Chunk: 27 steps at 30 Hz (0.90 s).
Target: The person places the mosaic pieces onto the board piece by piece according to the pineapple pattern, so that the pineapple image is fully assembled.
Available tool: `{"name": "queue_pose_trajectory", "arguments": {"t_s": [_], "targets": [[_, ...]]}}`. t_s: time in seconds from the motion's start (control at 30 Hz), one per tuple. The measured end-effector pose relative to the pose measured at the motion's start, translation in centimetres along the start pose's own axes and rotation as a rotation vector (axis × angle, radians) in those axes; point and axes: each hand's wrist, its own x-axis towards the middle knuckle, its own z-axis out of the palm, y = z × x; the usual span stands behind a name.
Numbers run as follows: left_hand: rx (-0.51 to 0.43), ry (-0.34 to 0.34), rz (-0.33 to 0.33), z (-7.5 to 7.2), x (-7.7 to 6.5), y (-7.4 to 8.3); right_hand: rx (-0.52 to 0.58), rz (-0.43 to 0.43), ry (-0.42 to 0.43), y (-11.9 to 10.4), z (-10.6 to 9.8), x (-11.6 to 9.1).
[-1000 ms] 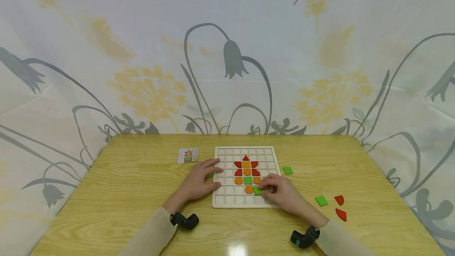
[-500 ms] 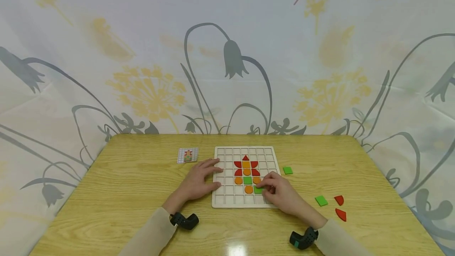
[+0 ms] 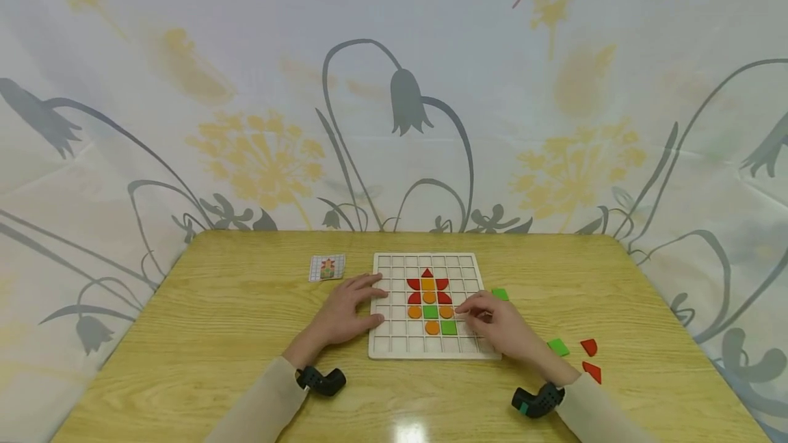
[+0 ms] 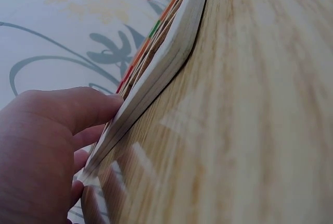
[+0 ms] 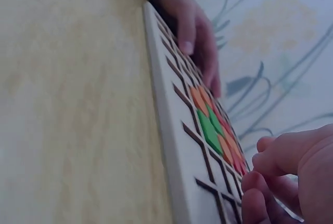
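A pale wooden grid board [image 3: 394, 345] lies flat in front of a seated-height view, bearing coloured tiles arranged like a flower or rocket. At the board's centre, a red triangle [image 3: 427, 273] tops an orange square [image 3: 427, 284] and an orange circle, flanked by four red curved tiles. Below them, a row runs orange circle, green square, orange circle. Nearest the board's front edge come another orange circle [image 3: 432, 327] and, beside it, a green square tile [image 3: 449, 327] lying in its cell.

On the board's left rim rests the person's left hand [image 3: 345, 310], fingers spread and relaxed. Over the board's right side is the right hand [image 3: 501, 325], fingers loosely bent, thumb and forefinger near each other, holding nothing that I can see; whether it touches the board I cannot tell.

Right of the board lie a green square partly behind that hand, a second green square [image 3: 558, 347] and two red quarter-circle tiles [image 3: 589, 346]. Left of the board sits a small printed pattern card [image 3: 327, 268].

Beneath the board spreads a wood-grain table [image 3: 185, 333]; behind it hangs a flower-printed backdrop [image 3: 265, 87].
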Motion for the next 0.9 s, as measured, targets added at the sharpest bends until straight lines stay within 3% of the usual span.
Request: {"name": "queue_pose_trajectory", "arguments": {"t_s": [0.2,0.43,0.77,0.9], "targets": [[0.008,-0.001,0.0,0.0,0.0,0.2,-0.017,0.029,0.104,0.9,-2.4,0.1],[0.005,-0.004,-0.003,-0.1,0.0,0.3,-0.001,0.122,0.175,2.3,-4.8,0.0],[0.001,-0.008,-0.005,0.1,0.2,0.2,0.039,0.217,0.089,4.4,-5.5,0.0],[0.002,0.003,-0.009,0.2,0.2,0.3,0.029,0.209,0.049,4.6,-5.5,0.1]]}}
